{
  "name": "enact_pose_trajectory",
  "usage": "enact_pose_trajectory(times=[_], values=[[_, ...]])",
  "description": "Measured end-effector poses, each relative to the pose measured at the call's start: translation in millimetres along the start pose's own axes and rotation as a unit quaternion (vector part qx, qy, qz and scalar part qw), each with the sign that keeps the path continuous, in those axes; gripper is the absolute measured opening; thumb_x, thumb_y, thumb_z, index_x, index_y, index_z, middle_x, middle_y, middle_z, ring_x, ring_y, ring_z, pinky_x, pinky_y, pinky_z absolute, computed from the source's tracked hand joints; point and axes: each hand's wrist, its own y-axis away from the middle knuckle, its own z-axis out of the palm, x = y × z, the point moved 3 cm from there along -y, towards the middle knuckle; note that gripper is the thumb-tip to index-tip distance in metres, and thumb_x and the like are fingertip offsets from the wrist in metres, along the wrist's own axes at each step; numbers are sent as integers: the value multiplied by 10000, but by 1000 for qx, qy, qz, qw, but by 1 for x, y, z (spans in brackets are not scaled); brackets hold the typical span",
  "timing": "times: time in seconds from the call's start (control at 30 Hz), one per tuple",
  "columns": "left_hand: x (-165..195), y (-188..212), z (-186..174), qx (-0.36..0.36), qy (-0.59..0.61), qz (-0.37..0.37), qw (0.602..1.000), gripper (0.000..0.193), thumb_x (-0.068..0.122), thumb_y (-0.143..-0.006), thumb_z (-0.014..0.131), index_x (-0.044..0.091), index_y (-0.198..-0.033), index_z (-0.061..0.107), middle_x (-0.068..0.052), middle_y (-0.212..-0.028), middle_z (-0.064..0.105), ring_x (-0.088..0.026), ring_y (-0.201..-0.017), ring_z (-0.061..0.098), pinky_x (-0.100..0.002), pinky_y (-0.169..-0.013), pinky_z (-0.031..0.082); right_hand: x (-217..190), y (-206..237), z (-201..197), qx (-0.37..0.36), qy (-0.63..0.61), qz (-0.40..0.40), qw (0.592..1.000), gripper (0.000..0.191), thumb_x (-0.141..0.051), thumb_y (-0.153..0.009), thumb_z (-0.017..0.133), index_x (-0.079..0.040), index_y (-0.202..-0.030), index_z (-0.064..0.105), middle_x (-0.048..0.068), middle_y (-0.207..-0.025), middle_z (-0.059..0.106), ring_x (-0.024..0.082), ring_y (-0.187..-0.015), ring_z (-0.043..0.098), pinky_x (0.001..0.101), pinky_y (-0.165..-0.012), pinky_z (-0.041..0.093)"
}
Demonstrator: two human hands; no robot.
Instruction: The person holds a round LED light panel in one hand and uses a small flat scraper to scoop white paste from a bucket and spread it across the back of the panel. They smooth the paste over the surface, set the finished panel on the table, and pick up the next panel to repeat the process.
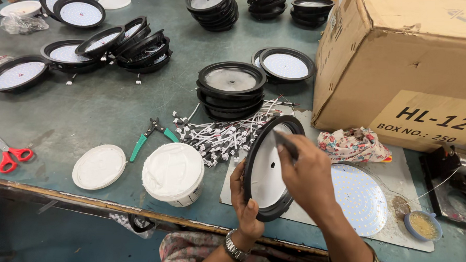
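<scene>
Left hand point(244, 200) grips tilted black housing point(270, 168) rim; right hand point(308, 174) pinches a dark tool point(285, 143) inside. Brown carton point(396, 63), tan label, worktop's far right corner; white tub point(173, 174) near front edge.

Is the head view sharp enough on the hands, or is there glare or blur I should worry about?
Head view: evenly lit, soft shadows; left hand and round black housing fairly sharp; right hand slightly motion-softened; mild sheen on the white LED disc; frame edges bow slightly.

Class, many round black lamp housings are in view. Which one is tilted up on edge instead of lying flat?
The black housing gripped by the left hand, nearest the camera; all others lie flat or stacked on the table.
</scene>
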Motion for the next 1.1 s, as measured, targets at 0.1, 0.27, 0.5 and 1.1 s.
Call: enact_pose_trajectory(times=[0.1, 0.27, 0.5, 1.1], values=[[4, -2, 1, -6, 5, -4, 1000, 936, 547, -968, 616, -39, -1594, 239, -207, -1542, 445, -275, -1432, 452, -423, -1212, 373, -14, 12, -1, -28, 12, -49, 998, 277, -54, -917, 653, -39, -1189, 706, 156, -1054, 724, 341, -851, 719, 400, -729, 565], [19, -11, 2, -14, -45, -4, 999, 887, 557, -991, 551, -62, -1570, 288, -207, -1562, 448, -277, -1465, 453, -407, -1237, 357, -27, 36, -5, -83, 42, -189, 978, 421, -2, -816, 690, -36, -1236, 668, 128, -1156, 690, 356, -1071, 662, 468, -1004, 513], [41, -23, 9, -29, 36, -59, 997, 867, 523, -986, 553, -67, -1568, 299, -203, -1521, 479, -283, -1414, 495, -418, -1214, 396, -16, 66, -13, -198, 108, -283, 932, 522, -48, -755, 624, -73, -1275, 656, 79, -1222, 664, 253, -1183, 618, 581, -1155, 326], [37, -24, 14, -25, 132, -113, 984, 795, 361, -945, 623, -26, -1565, 308, -183, -1527, 474, -271, -1420, 476, -419, -1203, 385, 11, 11, -28, -48, 53, -37, 997, 285, -25, -897, 676, -55, -1177, 719, 145, -1108, 723, 341, -968, 696, 419, -845, 546]])
